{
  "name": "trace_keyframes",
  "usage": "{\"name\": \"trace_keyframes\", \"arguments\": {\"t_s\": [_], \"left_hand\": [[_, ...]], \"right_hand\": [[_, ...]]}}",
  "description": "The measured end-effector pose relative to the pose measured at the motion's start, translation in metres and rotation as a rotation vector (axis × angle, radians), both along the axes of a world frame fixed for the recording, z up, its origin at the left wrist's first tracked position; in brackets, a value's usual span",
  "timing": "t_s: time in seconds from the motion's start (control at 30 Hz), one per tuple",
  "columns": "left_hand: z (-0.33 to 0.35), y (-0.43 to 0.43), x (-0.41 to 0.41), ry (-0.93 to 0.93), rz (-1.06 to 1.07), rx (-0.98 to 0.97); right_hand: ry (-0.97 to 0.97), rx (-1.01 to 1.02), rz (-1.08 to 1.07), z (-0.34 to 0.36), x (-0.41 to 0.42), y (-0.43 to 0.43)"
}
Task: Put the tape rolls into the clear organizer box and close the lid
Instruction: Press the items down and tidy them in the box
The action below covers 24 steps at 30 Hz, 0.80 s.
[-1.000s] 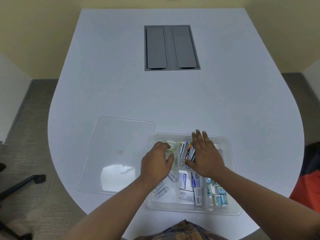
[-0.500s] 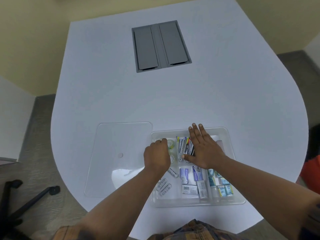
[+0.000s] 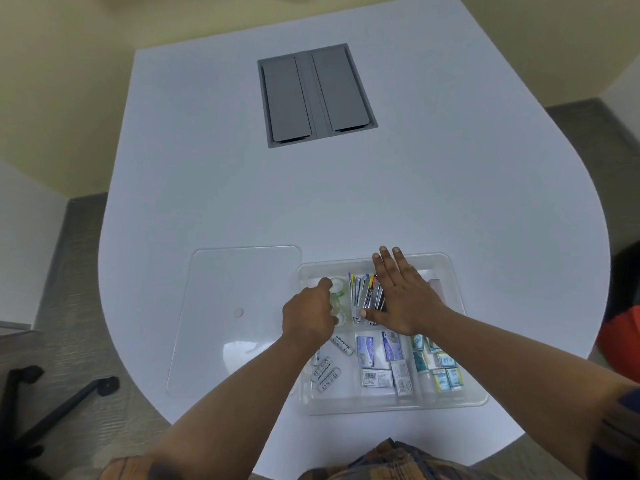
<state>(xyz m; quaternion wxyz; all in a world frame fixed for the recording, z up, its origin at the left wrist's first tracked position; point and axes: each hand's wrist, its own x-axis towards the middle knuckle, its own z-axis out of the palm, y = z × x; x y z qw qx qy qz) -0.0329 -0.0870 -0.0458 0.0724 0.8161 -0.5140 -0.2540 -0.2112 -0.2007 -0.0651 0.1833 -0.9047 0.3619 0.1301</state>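
Note:
The clear organizer box (image 3: 450,271) stands open near the table's front edge. Clear tape rolls (image 3: 340,295) lie in its far-left compartment. My left hand (image 3: 310,315) is curled over those rolls, its fingers touching them. Whether it grips one I cannot tell. My right hand (image 3: 398,294) lies flat, fingers spread, over the pens (image 3: 362,289) in the middle far compartment. The clear lid (image 3: 235,306) lies flat on the table, just left of the box.
Batteries (image 3: 327,372), small boxes (image 3: 377,358) and blue-green packets (image 3: 440,368) fill the box's near compartments. A grey cable hatch (image 3: 315,95) is set into the white table (image 3: 450,185) farther back. A chair base (image 3: 52,403) stands on the floor at left.
The view has shifted, so the box and lid appear a little further right. My left hand has crept slightly forward over the tape rolls. My right hand stays flat on the pens.

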Motion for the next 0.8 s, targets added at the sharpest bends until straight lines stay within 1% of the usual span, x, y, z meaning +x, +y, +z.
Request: {"name": "trace_keyframes", "arguments": {"t_s": [0.2, 0.37, 0.47, 0.63, 0.8], "left_hand": [[-0.003, -0.008, -0.002, -0.168, -0.045, 0.105], [-0.004, -0.017, -0.006, -0.201, 0.002, 0.199], [-0.003, -0.021, -0.01, -0.216, 0.039, 0.202], [-0.001, -0.02, -0.011, -0.29, 0.039, 0.18], [0.009, -0.013, -0.004, -0.252, 0.044, 0.108]], "right_hand": [[0.011, 0.013, -0.011, 0.003, 0.001, 0.002], [0.046, 0.005, -0.007, 0.005, 0.002, 0.002], [0.052, 0.014, -0.012, 0.004, 0.001, 0.002], [0.062, 0.024, -0.01, 0.003, 0.001, 0.0], [0.09, 0.048, -0.004, 0.004, 0.003, -0.002]]}}
